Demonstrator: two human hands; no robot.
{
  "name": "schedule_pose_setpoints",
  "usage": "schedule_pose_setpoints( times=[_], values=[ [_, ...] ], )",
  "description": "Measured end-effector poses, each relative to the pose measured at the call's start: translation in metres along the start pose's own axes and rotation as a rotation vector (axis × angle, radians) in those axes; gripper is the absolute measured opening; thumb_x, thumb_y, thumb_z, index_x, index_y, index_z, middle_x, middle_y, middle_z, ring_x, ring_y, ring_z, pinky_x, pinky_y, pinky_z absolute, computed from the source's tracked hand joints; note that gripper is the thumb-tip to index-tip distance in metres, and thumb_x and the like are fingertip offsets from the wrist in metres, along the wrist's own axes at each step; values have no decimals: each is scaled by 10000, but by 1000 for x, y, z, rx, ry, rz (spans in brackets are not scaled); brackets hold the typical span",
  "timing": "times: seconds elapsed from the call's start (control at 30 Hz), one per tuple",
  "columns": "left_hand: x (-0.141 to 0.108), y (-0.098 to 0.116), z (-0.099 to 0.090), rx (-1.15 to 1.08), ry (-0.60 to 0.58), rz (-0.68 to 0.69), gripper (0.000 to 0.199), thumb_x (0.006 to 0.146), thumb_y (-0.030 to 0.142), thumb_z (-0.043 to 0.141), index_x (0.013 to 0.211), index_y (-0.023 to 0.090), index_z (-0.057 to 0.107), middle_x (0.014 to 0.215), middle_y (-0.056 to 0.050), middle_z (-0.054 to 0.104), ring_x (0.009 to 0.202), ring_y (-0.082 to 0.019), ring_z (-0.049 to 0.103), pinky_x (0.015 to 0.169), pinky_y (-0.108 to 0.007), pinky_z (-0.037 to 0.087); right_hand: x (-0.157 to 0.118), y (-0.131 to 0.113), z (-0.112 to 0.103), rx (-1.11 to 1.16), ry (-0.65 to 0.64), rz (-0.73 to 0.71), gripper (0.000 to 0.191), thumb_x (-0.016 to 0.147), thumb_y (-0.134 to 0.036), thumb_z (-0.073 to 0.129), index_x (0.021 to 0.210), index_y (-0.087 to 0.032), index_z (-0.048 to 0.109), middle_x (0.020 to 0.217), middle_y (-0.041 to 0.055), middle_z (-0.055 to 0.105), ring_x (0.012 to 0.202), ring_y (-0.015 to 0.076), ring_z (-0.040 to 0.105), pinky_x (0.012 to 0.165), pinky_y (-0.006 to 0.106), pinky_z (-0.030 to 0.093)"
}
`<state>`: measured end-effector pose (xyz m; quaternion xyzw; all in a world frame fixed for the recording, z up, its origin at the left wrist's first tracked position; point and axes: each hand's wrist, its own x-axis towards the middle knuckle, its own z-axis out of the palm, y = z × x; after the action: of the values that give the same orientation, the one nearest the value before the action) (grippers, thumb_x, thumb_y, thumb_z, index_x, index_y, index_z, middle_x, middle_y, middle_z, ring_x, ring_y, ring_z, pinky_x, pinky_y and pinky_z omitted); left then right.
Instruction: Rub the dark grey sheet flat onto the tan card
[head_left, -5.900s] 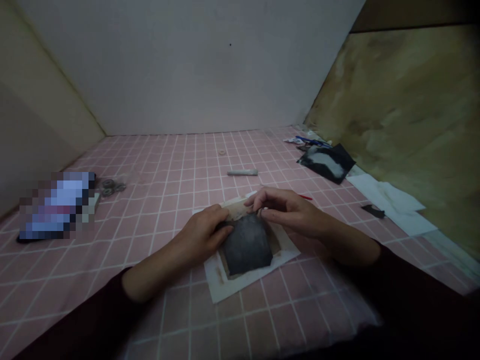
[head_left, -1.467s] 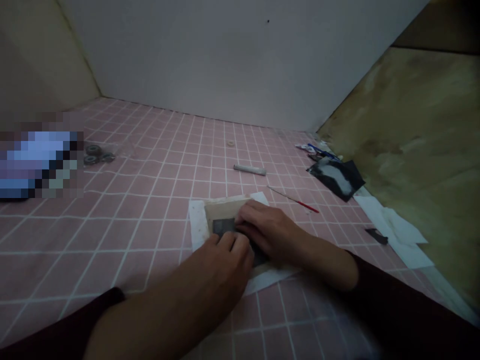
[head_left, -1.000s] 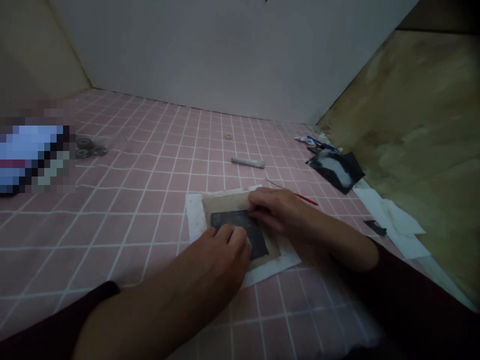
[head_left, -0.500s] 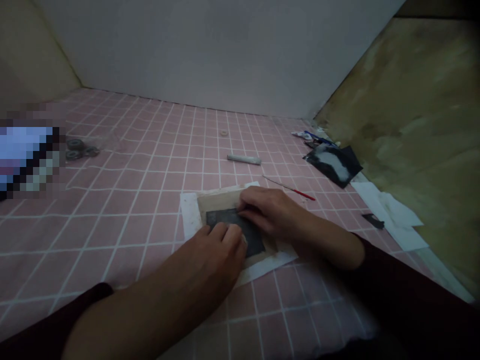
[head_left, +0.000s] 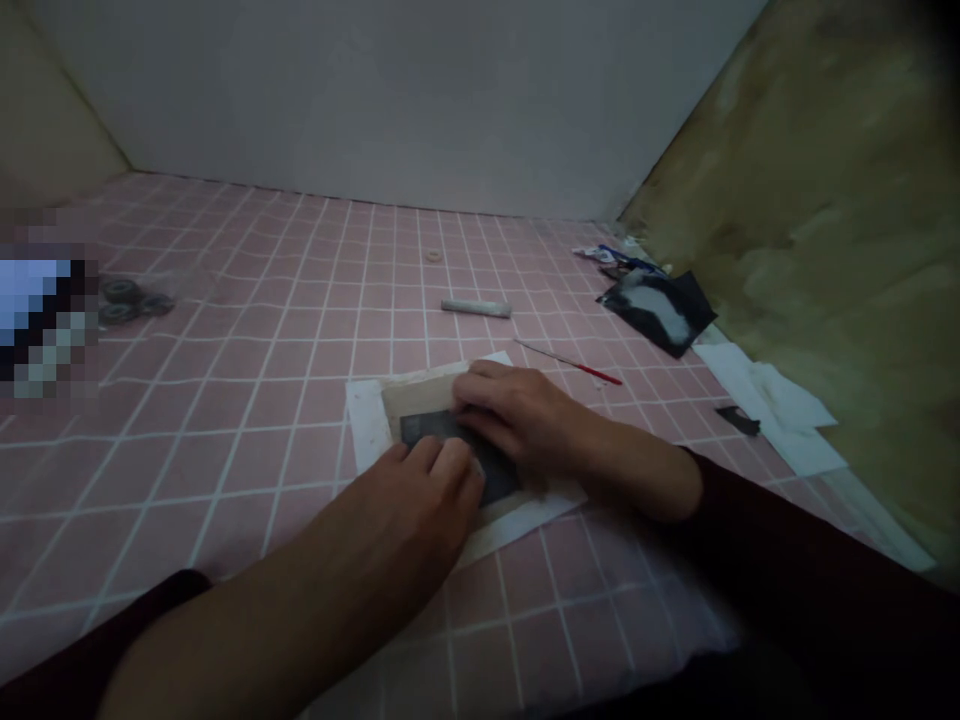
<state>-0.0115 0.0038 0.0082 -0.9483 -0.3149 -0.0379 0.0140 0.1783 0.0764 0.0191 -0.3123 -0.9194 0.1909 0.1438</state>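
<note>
"Where is the dark sheet (head_left: 499, 478)?"

"On the desk (head_left: 285, 400), lying over the tan middle of the paper (head_left: 367, 425), whose white border shows around it. Both hands are over it."

"What is the left hand (head_left: 431, 500) doing?"

"Its fingers are curled down over the near left part of the sheet. There's a small pale spot by the fingertips, but I can't make out what it is, or whether the hand grips anything."

"And the right hand (head_left: 529, 415)?"

"It's bent over the sheet's far right part, thumb and fingers drawn close together. The tips overlap the sheet from here, so I can't say if they pinch something. The two hands are near each other."

"What lies beyond them?"

"A grey tube (head_left: 476, 309), and farther back a small pale ring (head_left: 433, 256). Nearer the right hand there's a thin tool with a red handle (head_left: 600, 375)."

"And off to the right?"

"A black piece (head_left: 694, 300) with a whitish patch, some white sheets (head_left: 795, 400), and a dark scrap (head_left: 739, 420) beside them."

"The left side?"

"A few grey rings (head_left: 124, 293), next to something blurred out with a bright face (head_left: 30, 295)."
</note>
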Motion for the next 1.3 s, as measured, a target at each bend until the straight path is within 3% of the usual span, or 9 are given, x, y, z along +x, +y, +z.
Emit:
schedule_pose_setpoints(
  times=[0.13,0.33,0.47,0.63,0.83,1.0,1.2,1.3],
  values=[
    [-1,-1,0,11,-9,14,228,858,77,397,1001,130,566,893,-75,544,739,-208,510,637,-384,510,-3,2,-6,-71,-63,53,118,893,-113,476,808,-184,517,805,19,535,740,154,501,691,275,362],
    [-1,-1,0,-59,-43,-16,232,869,60,381,1007,135,551,904,-74,528,752,-213,509,663,-415,518,1,2,-1,31,14,-30,109,875,-83,483,847,-186,508,854,25,568,783,153,508,713,265,378],
    [0,-3,0,-47,-28,20,207,869,72,396,993,136,550,893,-69,518,740,-218,497,636,-412,513,-2,7,-6,-34,-16,49,144,832,-88,571,768,-188,490,753,-1,559,719,147,499,671,262,356],
    [0,-2,1,-30,-35,3,226,863,60,376,987,135,551,883,-76,524,727,-215,502,630,-412,510,1,3,2,20,81,-15,102,888,-97,502,835,-185,498,873,31,544,786,149,507,710,259,386],
    [-1,-2,0,-22,-10,26,215,860,68,392,975,138,560,867,-69,525,710,-204,495,619,-388,502,-3,4,-9,-62,-41,35,123,857,-91,547,791,-179,493,801,10,523,738,145,489,688,259,358],
    [2,-2,-1,9,-28,12,239,849,48,373,970,140,556,860,-69,526,712,-212,504,618,-398,502,1,2,3,-12,64,-28,106,912,-98,462,888,-156,548,898,46,533,773,143,496,697,251,376],
    [1,-2,-3,14,-41,28,235,855,57,380,988,133,558,870,-69,527,717,-206,508,616,-386,507,-1,5,-3,-91,4,55,106,886,-109,505,808,-163,553,815,28,532,763,154,496,706,264,363],
    [1,-2,-3,-1,-45,16,230,857,54,379,981,137,555,865,-66,526,711,-200,503,624,-389,509,1,2,-1,-22,37,10,102,891,-96,477,863,-161,550,862,37,550,781,151,501,709,257,371]
  ],
)
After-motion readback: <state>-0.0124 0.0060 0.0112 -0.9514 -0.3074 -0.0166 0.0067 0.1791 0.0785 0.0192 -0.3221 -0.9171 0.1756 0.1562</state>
